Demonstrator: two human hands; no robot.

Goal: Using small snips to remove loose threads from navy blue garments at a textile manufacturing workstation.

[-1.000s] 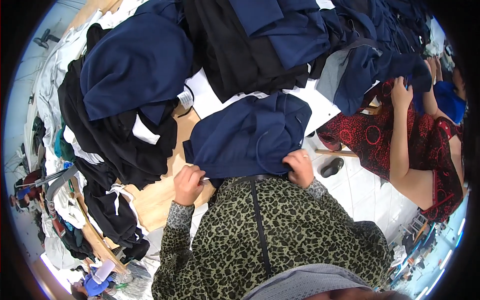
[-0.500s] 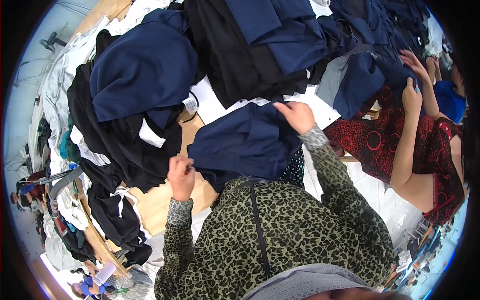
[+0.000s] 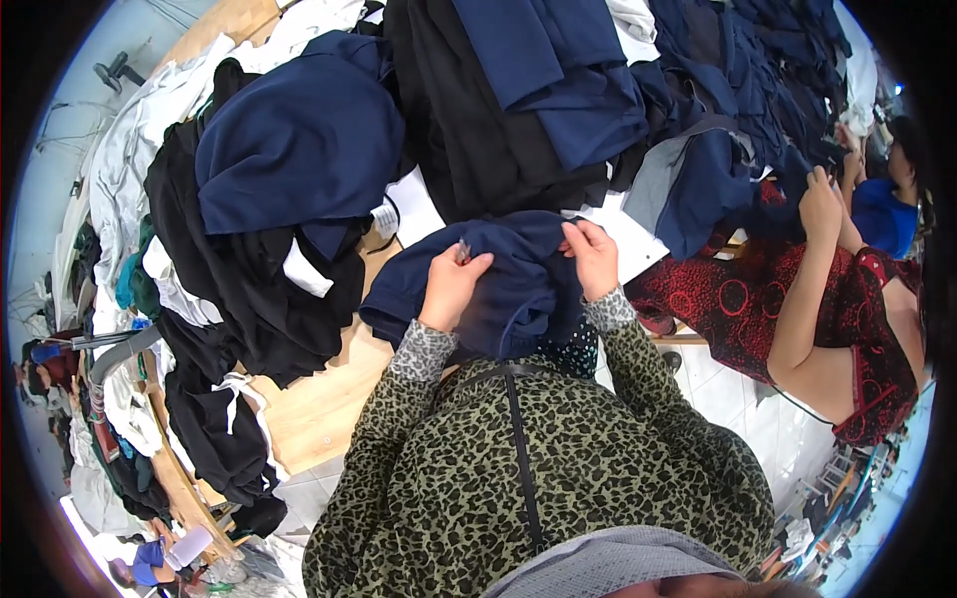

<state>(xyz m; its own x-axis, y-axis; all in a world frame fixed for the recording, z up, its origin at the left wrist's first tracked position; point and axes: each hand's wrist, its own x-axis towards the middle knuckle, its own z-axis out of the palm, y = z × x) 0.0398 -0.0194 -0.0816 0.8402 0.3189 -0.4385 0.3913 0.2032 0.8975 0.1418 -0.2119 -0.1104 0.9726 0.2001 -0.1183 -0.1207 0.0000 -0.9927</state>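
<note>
1. Wooden tabletop [image 3: 319, 409] stretches from near left to far right, and most of it is buried under heaps of clothing; only a bare patch of light wood shows near the person's left elbow.
2. At the near edge of that tabletop, right in front of the person, sits the navy garment [image 3: 498, 279], bunched into a soft rounded mound.
3. Its cloth is plain dark blue, matte and thick-looking, with deep folds; one fold droops toward the left and another rolls under at the near side.
4. The left hand [image 3: 451, 284] rests on the left part of the mound, its grip pinched nearly closed with a small light-coloured item between the fingertips; what that item is cannot be told.
5. The right hand [image 3: 594, 254] lies on the far right of the mound, its grip curled partly closed on a fold of the cloth.
6. Both arms wear leopard-print sleeves [image 3: 638, 369] with grey patterned cuffs.
7. Left of the garment lies a black clothing pile [image 3: 249, 279] with a large navy bundle [image 3: 299, 140] on top.
8. Far behind it lie more dark garments [image 3: 518, 110] and white sheets of paper [image 3: 628, 244].
9. On the right, another person in a red patterned dress [image 3: 758, 299] has a raised hand [image 3: 822, 204] at the clothes there.
</note>
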